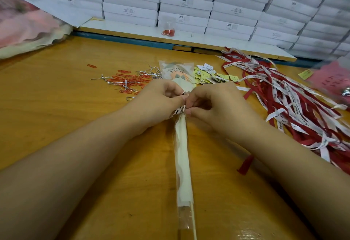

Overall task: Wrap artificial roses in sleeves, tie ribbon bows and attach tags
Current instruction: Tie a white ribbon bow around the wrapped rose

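A sleeved artificial rose (182, 150) lies lengthwise on the wooden table (66, 111), its printed clear top (175, 71) pointing away from me. My left hand (161, 97) and my right hand (214, 101) meet over the sleeve's neck. Both pinch a white printed ribbon (178, 111) wound around the sleeve there. The rose head is mostly hidden behind my fingers.
Red paper clips (130, 81) and silver twist ties (149, 74) lie left of the rose. Yellow and white tags (208, 75) sit to its right, beside a heap of red and white ribbons (295, 103). Stacked white boxes (185, 3) line the back; pink sleeves (333, 79) lie far right.
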Available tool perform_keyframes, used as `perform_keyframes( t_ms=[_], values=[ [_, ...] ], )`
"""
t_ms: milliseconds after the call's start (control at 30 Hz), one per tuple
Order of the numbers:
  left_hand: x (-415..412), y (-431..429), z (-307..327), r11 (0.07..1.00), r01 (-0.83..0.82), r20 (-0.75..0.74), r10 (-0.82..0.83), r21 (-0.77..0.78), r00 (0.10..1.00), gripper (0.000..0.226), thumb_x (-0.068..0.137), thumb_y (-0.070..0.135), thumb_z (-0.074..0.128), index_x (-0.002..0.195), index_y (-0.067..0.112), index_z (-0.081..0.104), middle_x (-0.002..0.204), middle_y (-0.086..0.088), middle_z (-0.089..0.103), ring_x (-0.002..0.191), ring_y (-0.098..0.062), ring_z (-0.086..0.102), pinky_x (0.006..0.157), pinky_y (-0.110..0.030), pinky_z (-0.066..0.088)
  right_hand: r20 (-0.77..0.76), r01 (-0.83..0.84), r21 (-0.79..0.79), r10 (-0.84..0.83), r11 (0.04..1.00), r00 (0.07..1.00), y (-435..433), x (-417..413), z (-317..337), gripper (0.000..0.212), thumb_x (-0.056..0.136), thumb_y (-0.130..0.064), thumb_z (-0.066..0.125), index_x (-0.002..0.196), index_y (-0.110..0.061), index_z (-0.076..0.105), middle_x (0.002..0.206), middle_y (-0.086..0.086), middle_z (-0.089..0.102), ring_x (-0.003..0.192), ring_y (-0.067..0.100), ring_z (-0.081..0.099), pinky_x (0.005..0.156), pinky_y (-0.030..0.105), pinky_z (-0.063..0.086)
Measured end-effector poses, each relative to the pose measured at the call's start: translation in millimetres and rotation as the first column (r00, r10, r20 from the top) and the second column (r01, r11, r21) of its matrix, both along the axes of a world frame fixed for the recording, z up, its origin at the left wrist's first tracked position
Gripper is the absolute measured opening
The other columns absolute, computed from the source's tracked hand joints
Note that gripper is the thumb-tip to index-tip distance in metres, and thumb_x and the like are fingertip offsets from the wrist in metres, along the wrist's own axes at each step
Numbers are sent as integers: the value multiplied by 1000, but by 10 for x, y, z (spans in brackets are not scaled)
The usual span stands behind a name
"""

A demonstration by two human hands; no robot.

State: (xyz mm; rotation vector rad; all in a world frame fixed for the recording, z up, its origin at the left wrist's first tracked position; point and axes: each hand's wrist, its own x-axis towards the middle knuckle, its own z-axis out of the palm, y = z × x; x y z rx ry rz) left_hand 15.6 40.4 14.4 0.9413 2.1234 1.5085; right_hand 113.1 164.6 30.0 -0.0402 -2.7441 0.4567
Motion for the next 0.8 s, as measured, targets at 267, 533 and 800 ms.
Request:
perform_keyframes(
  t_ms=[267,533,800],
  values=[
    [-4,-28,20,1000,-7,61,7,8,998,9,87,18,68,80,12,68,54,6,61,43,-4,48,45,-17,44,29,110,-192,-106,975,994,-30,-30,-33,47,77,-18,79,106,-30,43,63,-14,66,65,-9,61,58,9,47],
    [-36,-48,24,1000,0,134,-2,11,991,11,85,15,70,85,4,68,49,3,53,42,-5,45,47,-20,42,77,118,-296,-99,948,992,-33,-41,-33,61,73,-18,82,124,-24,48,65,-12,69,63,-5,63,63,13,51],
    [-11,-45,44,999,34,140,-34,5,990,11,85,15,70,87,4,70,52,1,56,44,-7,47,47,-19,44,149,164,-420,-110,893,983,-24,-15,6,61,73,-21,81,126,-21,51,70,-7,71,63,1,64,68,23,55]
  ],
)
